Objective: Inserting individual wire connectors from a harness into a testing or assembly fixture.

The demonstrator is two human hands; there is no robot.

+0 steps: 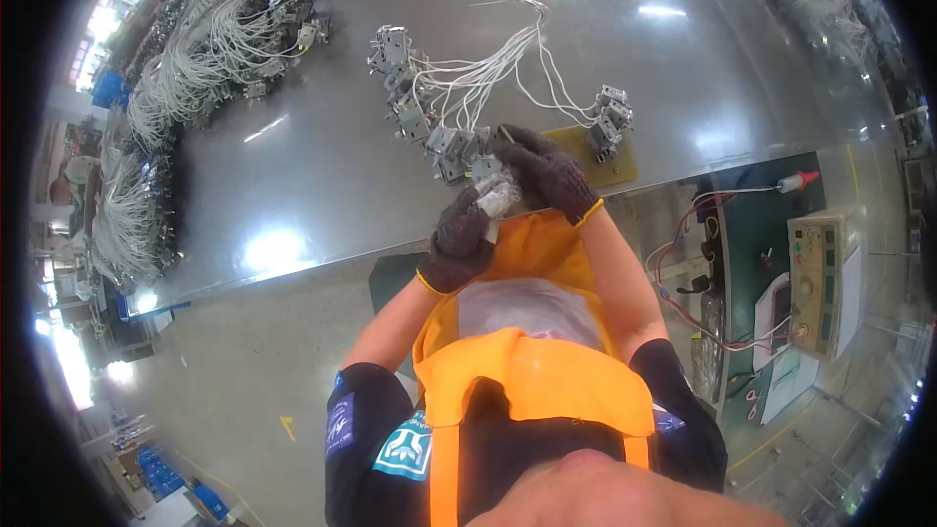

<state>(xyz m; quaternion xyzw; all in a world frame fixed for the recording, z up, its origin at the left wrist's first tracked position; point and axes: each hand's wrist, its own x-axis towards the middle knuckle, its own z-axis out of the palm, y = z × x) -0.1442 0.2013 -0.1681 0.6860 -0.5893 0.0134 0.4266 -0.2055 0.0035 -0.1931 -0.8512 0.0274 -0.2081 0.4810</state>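
Both my hands wear dark knit gloves and meet at the near edge of a shiny metal table (322, 166). My left hand (459, 239) grips a small grey metal connector block (496, 197) from below. My right hand (542, 171) closes on the same block from above. Just beyond the hands lies a harness of white wires (478, 73) ending in several grey metal blocks (429, 132). Another cluster of blocks (607, 122) sits to the right on a yellowish board (615, 168).
Large heaps of wired blocks (224, 29) line the table's far left. A beige test instrument (820, 278) with red and black leads stands at my right on a green mat. An orange apron (527, 371) covers my front. Concrete floor lies below.
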